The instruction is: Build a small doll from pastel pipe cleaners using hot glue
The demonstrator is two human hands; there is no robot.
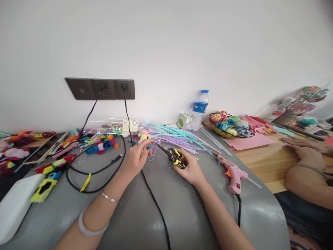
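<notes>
Near the front edge of the desk [182, 208], yellow pliers [174, 157] are being squeezed tight in the right hand [191, 170] while a thin purple fuzzy stick [155, 146], likely soft, light and bendy, is being pinched in the left hand [136, 160] by its near end.

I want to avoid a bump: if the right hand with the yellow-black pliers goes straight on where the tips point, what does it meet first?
Probably the lilac pipe cleaner pinched by the left hand: the pliers in the right hand point up-left at it. Depth is unclear.
</notes>
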